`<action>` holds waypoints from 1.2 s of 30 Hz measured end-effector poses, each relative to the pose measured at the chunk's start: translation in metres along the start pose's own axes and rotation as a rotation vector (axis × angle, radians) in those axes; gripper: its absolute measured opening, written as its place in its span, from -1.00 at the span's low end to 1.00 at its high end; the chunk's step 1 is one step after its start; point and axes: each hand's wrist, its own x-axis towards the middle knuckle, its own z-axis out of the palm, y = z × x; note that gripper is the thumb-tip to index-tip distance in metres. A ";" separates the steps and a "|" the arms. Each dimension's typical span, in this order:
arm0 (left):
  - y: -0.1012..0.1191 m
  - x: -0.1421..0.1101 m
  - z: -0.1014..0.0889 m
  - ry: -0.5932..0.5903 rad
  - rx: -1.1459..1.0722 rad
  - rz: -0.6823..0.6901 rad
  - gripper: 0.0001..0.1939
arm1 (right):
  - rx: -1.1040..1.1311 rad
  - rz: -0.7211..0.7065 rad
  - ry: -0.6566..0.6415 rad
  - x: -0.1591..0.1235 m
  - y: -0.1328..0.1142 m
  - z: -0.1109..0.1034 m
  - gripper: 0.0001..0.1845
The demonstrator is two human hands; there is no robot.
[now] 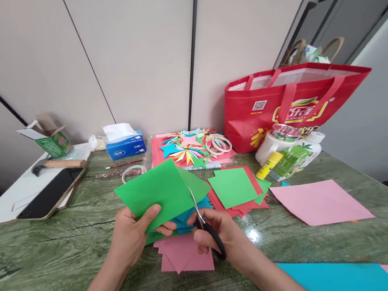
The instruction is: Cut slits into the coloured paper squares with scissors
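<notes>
My left hand (134, 231) grips a sheet of green paper (160, 191), thumb on top and fingers beneath. In my right hand (221, 235) is a pair of scissors (210, 231) with black handles, its blades at the right part of the green paper, along a crease or cut line. Whether the blades are fully closed is hard to tell. Under the hands lie pink paper pieces (185, 254) and blue paper pieces (188, 218), partly covered. Beside the right hand rests a stack with a green square (235, 186) over red sheets (236, 213).
Behind are paper stars (189, 140), tape rolls (219, 145), a tissue box (126, 146) and a red bag (280, 103). A glue stick (269, 165) leans by a white jar. To the right lie pink paper (321, 202) and blue paper (331, 277); left, a phone (50, 194) and hammer (59, 164).
</notes>
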 end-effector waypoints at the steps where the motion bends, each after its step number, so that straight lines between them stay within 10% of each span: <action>1: 0.000 0.000 0.000 0.000 -0.003 -0.001 -0.79 | -0.003 0.001 0.004 0.000 0.000 0.000 -0.70; 36: 0.001 0.000 0.000 -0.082 0.046 -0.048 -0.84 | 0.008 -0.004 0.035 0.000 -0.005 0.003 -0.61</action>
